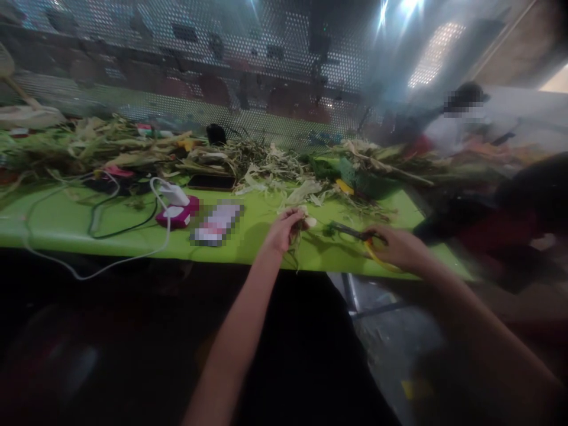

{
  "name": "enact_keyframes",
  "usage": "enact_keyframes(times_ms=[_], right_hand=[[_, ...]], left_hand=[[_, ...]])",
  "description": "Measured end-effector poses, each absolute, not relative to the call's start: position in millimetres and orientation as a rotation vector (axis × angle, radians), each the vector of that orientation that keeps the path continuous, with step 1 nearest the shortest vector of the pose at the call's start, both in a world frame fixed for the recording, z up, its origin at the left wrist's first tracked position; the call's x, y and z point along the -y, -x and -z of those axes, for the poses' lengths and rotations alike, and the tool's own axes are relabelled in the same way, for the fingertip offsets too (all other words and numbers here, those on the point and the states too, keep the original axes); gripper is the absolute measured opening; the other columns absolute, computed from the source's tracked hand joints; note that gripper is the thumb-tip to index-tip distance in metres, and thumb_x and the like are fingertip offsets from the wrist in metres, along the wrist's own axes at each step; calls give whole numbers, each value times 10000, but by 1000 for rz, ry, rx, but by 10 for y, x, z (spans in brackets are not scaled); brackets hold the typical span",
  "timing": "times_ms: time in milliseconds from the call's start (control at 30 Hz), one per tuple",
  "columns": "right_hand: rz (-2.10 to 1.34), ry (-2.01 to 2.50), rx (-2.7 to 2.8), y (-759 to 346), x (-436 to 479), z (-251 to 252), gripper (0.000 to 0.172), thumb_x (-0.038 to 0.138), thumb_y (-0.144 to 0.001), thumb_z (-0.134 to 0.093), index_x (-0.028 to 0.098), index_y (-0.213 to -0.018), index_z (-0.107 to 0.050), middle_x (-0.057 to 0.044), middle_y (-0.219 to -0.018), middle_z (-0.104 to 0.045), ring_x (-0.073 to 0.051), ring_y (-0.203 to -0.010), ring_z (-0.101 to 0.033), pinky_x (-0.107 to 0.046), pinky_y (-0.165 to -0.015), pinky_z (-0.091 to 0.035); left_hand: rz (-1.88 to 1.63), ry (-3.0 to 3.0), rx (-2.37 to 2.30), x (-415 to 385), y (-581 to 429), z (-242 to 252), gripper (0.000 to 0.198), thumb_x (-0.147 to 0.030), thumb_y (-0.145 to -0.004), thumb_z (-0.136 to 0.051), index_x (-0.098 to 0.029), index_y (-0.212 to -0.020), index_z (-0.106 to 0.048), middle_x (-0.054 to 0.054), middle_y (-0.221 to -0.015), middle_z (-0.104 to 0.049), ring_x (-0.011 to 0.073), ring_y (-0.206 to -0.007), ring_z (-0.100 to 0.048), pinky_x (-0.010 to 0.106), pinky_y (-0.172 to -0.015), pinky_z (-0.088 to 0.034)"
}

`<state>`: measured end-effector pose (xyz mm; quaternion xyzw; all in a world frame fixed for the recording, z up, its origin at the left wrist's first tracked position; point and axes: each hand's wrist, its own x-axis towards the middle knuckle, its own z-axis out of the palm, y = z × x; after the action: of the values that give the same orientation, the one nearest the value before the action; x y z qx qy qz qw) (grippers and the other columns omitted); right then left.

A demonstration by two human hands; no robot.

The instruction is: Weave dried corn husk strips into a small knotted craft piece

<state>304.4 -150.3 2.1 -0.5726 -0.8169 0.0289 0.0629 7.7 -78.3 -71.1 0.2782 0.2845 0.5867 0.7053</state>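
Over the front part of the green table (248, 248), my left hand (284, 229) is closed around a small bundle of pale dried husk (309, 221), with thin strips hanging below the fingers. To its right, my right hand (390, 245) grips a pair of scissors (348, 229) by yellow handles. The dark blades point left towards the husk bundle and stay apart from it. A small dark green tuft (329, 229) is near the blade tips; whether they touch it I cannot tell. Loose pale husk pieces (306, 192) lie just beyond my left hand.
Left of my hands lie a lit phone (218, 223), a magenta power socket (178, 213) with a white plug and a cable (167, 236) drooping over the table edge. Behind is a dark phone (212, 182). Heaped dried husks (102, 145) line the back. A blurred person (457, 127) is at right.
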Motion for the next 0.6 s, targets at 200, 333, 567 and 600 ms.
enact_keyframes(times_ms=[200, 333, 567, 600], right_hand=[[68, 1824, 2510, -2884, 1463, 27, 378, 428, -829, -603, 298, -1182, -644, -30, -1139, -709, -258, -941, -665, -312, -690, -458], [116, 1852, 2513, -2835, 1447, 57, 397, 438, -824, -614, 312, -1200, -644, -32, -1158, -705, -270, -962, -662, -315, -684, -449], [106, 1897, 2484, -2874, 1413, 142, 359, 398, -839, -592, 327, -1185, -656, -1, -1126, -735, -264, -902, -688, -311, -660, -439], [95, 1890, 2476, -2893, 1405, 166, 357, 389, -841, -590, 325, -1184, -660, 1, -1111, -740, -257, -886, -691, -307, -660, -441]], left_hand=[[-1299, -612, -647, 808, -83, 677, 218, -177, -697, -794, -142, -811, -612, -12, -721, -660, 87, -616, -640, 208, -599, -534], [-1304, -599, -649, 824, -86, 664, 210, -170, -695, -795, -139, -802, -617, -10, -726, -661, 93, -624, -643, 217, -601, -533], [-1317, -620, -602, 799, -81, 712, 182, -160, -709, -770, -131, -809, -620, -5, -733, -677, 100, -606, -645, 230, -581, -550], [-1317, -616, -595, 797, -79, 715, 185, -156, -708, -771, -131, -807, -617, -5, -735, -679, 101, -611, -649, 229, -584, -553]])
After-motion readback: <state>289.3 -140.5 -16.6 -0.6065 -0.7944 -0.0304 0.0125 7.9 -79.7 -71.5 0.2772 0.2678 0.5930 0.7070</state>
